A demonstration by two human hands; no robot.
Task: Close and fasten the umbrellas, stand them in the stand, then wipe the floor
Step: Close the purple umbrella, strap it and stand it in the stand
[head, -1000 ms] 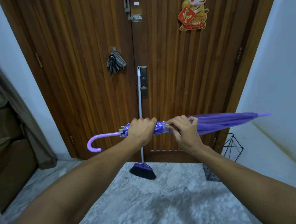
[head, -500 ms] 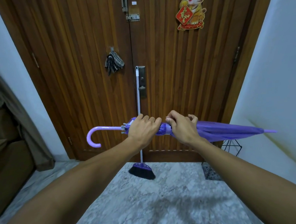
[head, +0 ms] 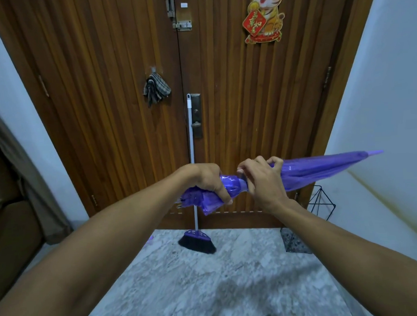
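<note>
You've swung the umbrella tip upward; left hand clenches the bunched folds, right hand pinches the strap—fastening nearly done.

Your left hand and right hand hold the umbrella crosswise in front of the door, left hand nearer its handle end, its tip pointing right and slightly up. The broom stands on the floor behind your hands, leaning against the door's middle. The wire stand sits at the floor's far right corner, beside the wall, below the umbrella's tip end. A cloth hangs on the door above and left of the broom.
</note>
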